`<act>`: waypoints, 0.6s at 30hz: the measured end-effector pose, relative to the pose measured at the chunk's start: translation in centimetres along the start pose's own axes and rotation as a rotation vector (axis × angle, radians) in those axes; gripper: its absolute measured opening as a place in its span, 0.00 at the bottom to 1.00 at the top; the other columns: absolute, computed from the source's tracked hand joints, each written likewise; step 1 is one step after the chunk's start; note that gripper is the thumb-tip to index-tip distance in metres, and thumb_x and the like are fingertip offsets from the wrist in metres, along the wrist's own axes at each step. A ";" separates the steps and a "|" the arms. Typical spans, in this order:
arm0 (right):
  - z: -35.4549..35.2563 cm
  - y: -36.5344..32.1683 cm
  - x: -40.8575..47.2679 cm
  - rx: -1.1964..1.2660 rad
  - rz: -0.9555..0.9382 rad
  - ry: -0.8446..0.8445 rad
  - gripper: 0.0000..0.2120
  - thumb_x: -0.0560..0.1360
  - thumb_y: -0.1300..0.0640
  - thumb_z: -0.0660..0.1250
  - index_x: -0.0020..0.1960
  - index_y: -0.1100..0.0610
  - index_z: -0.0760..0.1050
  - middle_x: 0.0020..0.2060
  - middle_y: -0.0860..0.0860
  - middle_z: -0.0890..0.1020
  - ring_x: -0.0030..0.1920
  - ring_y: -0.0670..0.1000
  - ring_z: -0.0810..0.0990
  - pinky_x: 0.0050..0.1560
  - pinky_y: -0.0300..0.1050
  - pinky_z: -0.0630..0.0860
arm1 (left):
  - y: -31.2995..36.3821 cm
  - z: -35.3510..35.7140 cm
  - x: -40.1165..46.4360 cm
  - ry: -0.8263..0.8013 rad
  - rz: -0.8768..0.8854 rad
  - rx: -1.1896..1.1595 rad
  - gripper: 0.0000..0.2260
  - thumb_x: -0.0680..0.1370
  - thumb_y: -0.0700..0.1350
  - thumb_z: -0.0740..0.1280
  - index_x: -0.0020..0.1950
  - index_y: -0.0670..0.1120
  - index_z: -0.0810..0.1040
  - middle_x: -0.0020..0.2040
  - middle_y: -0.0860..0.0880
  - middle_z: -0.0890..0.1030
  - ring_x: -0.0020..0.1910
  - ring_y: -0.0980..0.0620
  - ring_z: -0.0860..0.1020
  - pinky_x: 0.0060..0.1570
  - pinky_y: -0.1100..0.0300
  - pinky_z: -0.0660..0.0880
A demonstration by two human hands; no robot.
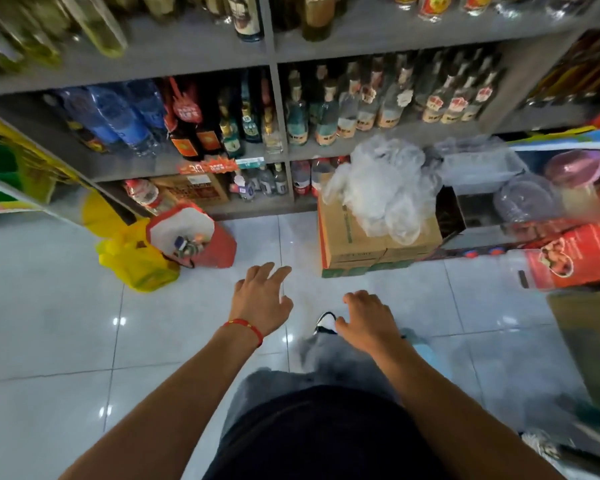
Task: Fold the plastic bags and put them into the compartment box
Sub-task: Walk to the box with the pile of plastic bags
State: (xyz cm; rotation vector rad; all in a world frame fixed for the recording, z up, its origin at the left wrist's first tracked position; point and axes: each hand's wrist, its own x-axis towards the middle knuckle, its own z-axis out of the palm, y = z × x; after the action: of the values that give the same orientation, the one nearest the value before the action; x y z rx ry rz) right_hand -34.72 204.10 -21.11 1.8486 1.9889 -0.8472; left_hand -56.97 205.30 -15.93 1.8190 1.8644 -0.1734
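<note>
left hand (262, 299), right hand (366, 317), both empty over floor tiles (66, 323)

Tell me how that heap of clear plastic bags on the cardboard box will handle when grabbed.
The plastic bags look thin and crumpled, so probably floppy and very light. They spill over the cardboard box edge, so some may slide off.

Bare forearms with no sleeves in view, thin red cord bracelet (245, 326) on the wrist of the left hand (262, 297), right hand (368, 315) unadorned, dark top, grey trousers, white-and-black shoe (326, 322)
</note>
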 end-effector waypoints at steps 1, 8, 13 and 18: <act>-1.3 0.0 1.6 -0.010 -0.005 0.001 0.23 0.80 0.46 0.64 0.71 0.55 0.72 0.67 0.55 0.76 0.67 0.58 0.75 0.64 0.53 0.73 | 0.3 -1.0 1.6 -0.003 0.002 0.008 0.29 0.80 0.50 0.65 0.81 0.56 0.64 0.80 0.49 0.64 0.78 0.46 0.61 0.74 0.48 0.63; -10.8 0.0 10.6 0.023 -0.020 0.071 0.23 0.81 0.48 0.64 0.72 0.56 0.72 0.65 0.56 0.78 0.65 0.58 0.77 0.64 0.53 0.76 | 2.1 -7.2 12.7 0.014 -0.001 -0.060 0.28 0.79 0.50 0.66 0.80 0.56 0.66 0.80 0.48 0.65 0.79 0.45 0.60 0.75 0.47 0.61; -14.7 1.9 15.2 0.049 0.031 0.105 0.25 0.81 0.47 0.65 0.75 0.54 0.71 0.67 0.55 0.77 0.66 0.58 0.77 0.66 0.53 0.75 | 3.9 -8.7 20.8 -0.030 0.065 -0.095 0.28 0.79 0.50 0.67 0.80 0.56 0.67 0.80 0.48 0.66 0.79 0.46 0.61 0.75 0.45 0.64; -16.7 4.7 17.6 0.088 0.181 0.136 0.25 0.79 0.45 0.66 0.73 0.53 0.71 0.66 0.54 0.78 0.65 0.57 0.77 0.63 0.53 0.77 | 7.1 -9.0 27.1 -0.142 0.208 -0.077 0.29 0.79 0.50 0.67 0.80 0.55 0.65 0.79 0.49 0.66 0.78 0.45 0.63 0.74 0.46 0.65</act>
State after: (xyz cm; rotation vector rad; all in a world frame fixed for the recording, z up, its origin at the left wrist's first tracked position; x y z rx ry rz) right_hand -29.49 228.21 -19.33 2.1510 1.8505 -0.7859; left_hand -51.50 234.05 -18.53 1.8815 1.5544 -0.1490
